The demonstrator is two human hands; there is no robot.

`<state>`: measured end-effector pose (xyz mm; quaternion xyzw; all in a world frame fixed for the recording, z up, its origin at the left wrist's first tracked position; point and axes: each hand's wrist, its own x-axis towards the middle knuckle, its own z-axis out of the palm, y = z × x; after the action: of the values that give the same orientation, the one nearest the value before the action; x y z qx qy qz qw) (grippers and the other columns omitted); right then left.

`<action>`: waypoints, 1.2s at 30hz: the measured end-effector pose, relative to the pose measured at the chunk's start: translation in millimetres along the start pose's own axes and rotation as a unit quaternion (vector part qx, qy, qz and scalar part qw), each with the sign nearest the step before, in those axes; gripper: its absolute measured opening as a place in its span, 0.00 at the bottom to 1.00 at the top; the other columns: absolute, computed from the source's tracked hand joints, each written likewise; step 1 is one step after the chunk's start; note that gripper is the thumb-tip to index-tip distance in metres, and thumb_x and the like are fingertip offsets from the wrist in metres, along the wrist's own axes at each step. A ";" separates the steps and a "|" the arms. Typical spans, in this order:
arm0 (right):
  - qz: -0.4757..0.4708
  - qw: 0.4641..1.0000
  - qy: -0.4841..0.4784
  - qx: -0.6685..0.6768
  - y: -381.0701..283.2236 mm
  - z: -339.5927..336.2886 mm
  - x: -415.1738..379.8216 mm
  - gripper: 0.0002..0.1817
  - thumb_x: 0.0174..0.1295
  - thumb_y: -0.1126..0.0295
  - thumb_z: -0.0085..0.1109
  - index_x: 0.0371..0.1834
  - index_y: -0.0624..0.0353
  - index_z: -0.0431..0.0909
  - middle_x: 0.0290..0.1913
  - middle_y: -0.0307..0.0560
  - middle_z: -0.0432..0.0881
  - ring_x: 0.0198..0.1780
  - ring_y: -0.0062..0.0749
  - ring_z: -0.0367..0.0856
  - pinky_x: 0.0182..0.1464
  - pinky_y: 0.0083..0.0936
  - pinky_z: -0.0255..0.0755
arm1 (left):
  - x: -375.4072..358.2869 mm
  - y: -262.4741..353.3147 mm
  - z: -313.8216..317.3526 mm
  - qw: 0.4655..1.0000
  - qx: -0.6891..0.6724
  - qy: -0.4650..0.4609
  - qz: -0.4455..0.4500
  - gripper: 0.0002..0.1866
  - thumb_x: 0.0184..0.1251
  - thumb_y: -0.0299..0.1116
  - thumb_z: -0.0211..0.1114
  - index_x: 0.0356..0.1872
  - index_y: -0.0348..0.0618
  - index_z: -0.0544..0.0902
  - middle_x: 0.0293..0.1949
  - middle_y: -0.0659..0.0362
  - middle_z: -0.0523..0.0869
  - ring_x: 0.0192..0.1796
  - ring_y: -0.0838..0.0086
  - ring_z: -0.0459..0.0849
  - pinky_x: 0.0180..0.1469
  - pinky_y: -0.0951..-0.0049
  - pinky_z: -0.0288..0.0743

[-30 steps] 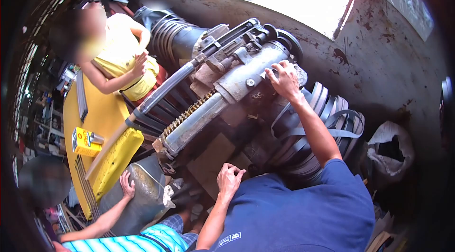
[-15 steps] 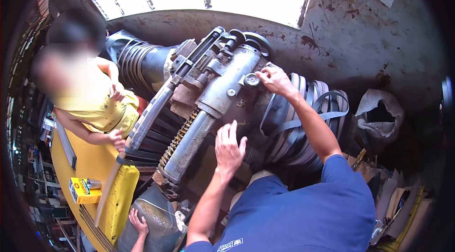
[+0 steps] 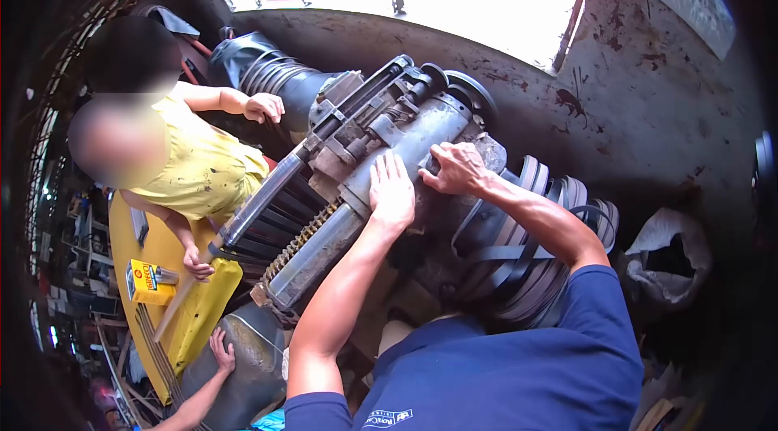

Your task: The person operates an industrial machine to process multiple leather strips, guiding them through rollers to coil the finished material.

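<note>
My left hand [image 3: 392,192] lies flat on the grey metal cylinder [image 3: 433,125] of a worn machine, its fingers stretched out. To its right, my right hand [image 3: 459,168] is closed around a round knob on the cylinder's side. The fingers mostly cover that knob. Below my left hand, a smooth metal shaft [image 3: 312,257] runs down and left, with a brassy coil spring [image 3: 301,238] alongside. Dark wheels [image 3: 472,97] sit at the machine's upper end.
A person in a yellow shirt [image 3: 203,155] stands at the left, by a yellow table [image 3: 126,228] with a yellow box [image 3: 146,281]. Another person's hand [image 3: 222,352] rests on a dark rounded object. Strap rolls [image 3: 551,269] and a white sack [image 3: 677,228] are at the right.
My left hand has moved up from beside the shaft onto the cylinder. My right hand has closed further over the knob. The person in yellow has raised one arm towards the machine.
</note>
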<state>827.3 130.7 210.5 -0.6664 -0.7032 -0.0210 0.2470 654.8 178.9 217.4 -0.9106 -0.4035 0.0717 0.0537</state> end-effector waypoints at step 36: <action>0.043 0.973 -0.221 -0.059 -13.6 -42.4 15.8 0.37 0.60 0.39 0.57 0.50 0.70 0.76 0.33 0.64 0.85 0.40 0.59 0.85 0.44 0.44 0.79 | 0.8 -10.9 10.5 1.000 0.014 0.012 -0.006 0.40 0.67 0.37 0.57 0.76 0.35 0.50 0.77 0.43 0.52 0.77 0.48 0.53 0.76 0.52 0.47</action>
<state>828.1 128.6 257.8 -0.6977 -0.7084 0.0961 0.0466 645.6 187.3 208.7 -0.9083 -0.4068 0.0658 0.0720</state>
